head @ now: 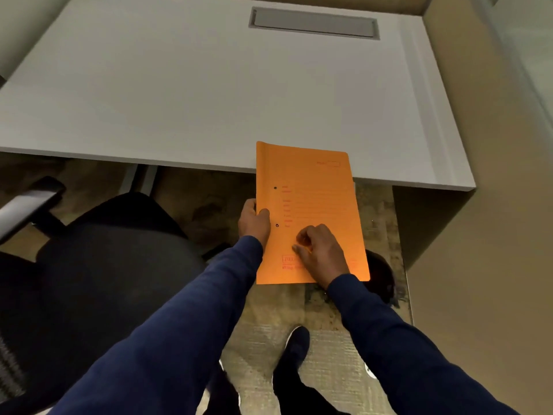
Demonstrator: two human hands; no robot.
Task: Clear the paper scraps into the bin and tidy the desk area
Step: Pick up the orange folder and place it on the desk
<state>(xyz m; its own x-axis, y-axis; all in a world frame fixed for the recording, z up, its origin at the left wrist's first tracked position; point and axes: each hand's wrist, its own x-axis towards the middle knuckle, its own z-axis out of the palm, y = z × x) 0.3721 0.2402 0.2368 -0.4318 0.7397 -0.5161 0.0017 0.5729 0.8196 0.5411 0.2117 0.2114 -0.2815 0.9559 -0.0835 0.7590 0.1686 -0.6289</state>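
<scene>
An orange paper folder with red printing and two punched holes is held out in front of me, its far end over the front edge of the white desk. My left hand grips the folder's left spine edge. My right hand rests on the folder's lower cover with the fingers curled; whether it pinches anything I cannot tell. A dark round shape, perhaps a bin, shows on the floor under the folder's lower right corner. No loose paper scraps are visible.
A black office chair with a grey armrest stands at the left, beside the desk. The desk has a grey cable flap at the back. A beige partition closes the right side. My dark shoe stands on the carpet.
</scene>
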